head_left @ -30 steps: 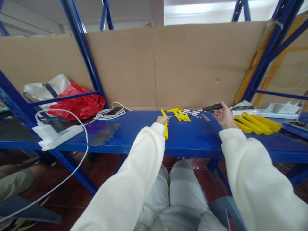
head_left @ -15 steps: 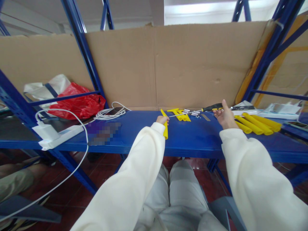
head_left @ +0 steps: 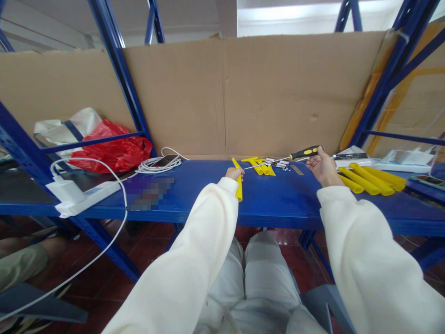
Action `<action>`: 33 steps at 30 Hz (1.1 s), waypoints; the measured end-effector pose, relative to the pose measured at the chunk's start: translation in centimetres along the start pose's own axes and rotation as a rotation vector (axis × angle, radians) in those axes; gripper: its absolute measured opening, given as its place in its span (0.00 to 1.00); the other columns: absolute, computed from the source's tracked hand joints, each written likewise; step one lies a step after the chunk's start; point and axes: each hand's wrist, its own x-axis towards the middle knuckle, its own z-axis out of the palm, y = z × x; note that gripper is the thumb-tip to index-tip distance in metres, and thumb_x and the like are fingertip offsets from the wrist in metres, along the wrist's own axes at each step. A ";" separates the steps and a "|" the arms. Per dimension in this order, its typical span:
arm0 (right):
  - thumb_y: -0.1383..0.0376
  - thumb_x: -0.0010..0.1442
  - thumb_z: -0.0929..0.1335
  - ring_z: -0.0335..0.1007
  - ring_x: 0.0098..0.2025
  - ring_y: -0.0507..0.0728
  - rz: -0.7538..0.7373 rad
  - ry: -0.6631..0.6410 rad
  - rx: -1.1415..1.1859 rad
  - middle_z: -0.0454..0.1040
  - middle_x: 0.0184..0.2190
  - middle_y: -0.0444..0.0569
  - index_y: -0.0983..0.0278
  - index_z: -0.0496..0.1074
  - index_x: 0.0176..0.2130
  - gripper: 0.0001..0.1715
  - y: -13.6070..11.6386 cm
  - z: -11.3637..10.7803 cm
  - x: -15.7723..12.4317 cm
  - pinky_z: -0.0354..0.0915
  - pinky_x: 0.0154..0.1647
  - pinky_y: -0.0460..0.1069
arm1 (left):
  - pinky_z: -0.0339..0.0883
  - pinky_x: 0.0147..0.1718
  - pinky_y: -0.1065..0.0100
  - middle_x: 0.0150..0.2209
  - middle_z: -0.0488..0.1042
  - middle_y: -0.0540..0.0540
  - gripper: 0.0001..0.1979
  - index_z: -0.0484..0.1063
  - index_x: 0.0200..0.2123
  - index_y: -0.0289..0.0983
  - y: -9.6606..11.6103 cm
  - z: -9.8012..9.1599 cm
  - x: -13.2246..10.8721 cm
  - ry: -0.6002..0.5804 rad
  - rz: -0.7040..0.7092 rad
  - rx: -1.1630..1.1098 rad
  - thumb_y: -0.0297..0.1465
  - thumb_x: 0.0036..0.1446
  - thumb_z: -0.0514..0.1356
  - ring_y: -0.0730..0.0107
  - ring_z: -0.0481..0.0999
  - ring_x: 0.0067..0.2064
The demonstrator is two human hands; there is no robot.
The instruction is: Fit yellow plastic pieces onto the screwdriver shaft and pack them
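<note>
My left hand is closed round a long yellow plastic piece that lies on the blue shelf. My right hand grips the black-and-yellow handle of a screwdriver. Its thin metal shaft reaches left, with the tip close to my left hand. Between the hands lie more yellow pieces and some small silver parts.
Several yellow tubes lie right of my right hand, with white boxes behind them. To the left are a coiled white cable, a phone, a power strip, and a red bag. Cardboard backs the shelf.
My right hand has closed on the screwdriver handle and lifted it a little, tilting the handle upward. My left hand has stayed still on the yellow piece.
</note>
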 end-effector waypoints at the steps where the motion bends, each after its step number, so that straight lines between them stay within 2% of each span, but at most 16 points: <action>1: 0.45 0.60 0.74 0.65 0.19 0.50 -0.007 0.015 0.003 0.62 0.17 0.37 0.59 0.64 0.31 0.25 0.1 0.0 0.1 0.65 0.19 0.43 | 0.57 0.18 0.74 0.14 0.63 0.55 0.08 0.73 0.26 0.32 0.0 0.0 0.0 0.000 -0.001 0.000 0.17 0.55 0.61 0.77 0.62 0.16; 6: 0.45 0.63 0.72 0.64 0.19 0.51 0.032 0.086 0.012 0.62 0.17 0.39 0.60 0.64 0.30 0.25 -0.1 0.4 -0.1 0.66 0.19 0.44 | 0.60 0.20 0.73 0.14 0.63 0.55 0.08 0.74 0.27 0.32 0.1 0.0 0.0 -0.004 -0.007 -0.002 0.17 0.54 0.61 0.77 0.63 0.16; 12: 0.50 0.68 0.68 0.65 0.21 0.51 0.078 0.159 0.054 0.60 0.17 0.39 0.60 0.64 0.30 0.22 -0.4 1.0 -0.9 0.70 0.23 0.45 | 0.64 0.23 0.72 0.15 0.64 0.54 0.08 0.74 0.26 0.32 -0.1 0.1 0.3 -0.009 -0.010 -0.009 0.17 0.53 0.61 0.75 0.65 0.17; 15: 0.52 0.68 0.69 0.65 0.21 0.51 0.085 0.178 0.072 0.60 0.18 0.38 0.60 0.63 0.30 0.21 -0.5 1.2 -1.0 0.72 0.24 0.45 | 0.65 0.24 0.71 0.15 0.64 0.54 0.07 0.74 0.27 0.32 -0.2 0.1 0.5 -0.012 -0.008 -0.014 0.17 0.53 0.61 0.74 0.66 0.18; 21: 0.52 0.65 0.72 0.70 0.23 0.53 0.100 0.159 0.111 0.58 0.18 0.37 0.59 0.60 0.29 0.22 -0.5 1.1 -0.9 0.73 0.25 0.46 | 0.62 0.22 0.72 0.15 0.64 0.54 0.08 0.72 0.25 0.33 -0.3 0.1 0.5 -0.012 0.002 -0.025 0.17 0.52 0.62 0.76 0.64 0.17; 27: 0.52 0.63 0.72 0.71 0.24 0.53 0.082 0.076 0.057 0.60 0.19 0.39 0.59 0.59 0.29 0.23 -0.3 0.5 -0.4 0.74 0.26 0.45 | 0.63 0.23 0.70 0.14 0.63 0.54 0.08 0.74 0.26 0.33 -0.2 0.1 0.3 -0.003 0.011 -0.030 0.17 0.53 0.61 0.74 0.65 0.17; 33: 0.52 0.64 0.71 0.69 0.24 0.53 0.088 0.110 0.073 0.55 0.17 0.37 0.58 0.57 0.28 0.23 -0.3 0.4 -0.3 0.74 0.27 0.46 | 0.63 0.23 0.72 0.15 0.64 0.54 0.07 0.75 0.27 0.33 -0.3 0.1 0.2 0.027 0.020 -0.041 0.18 0.52 0.62 0.75 0.65 0.17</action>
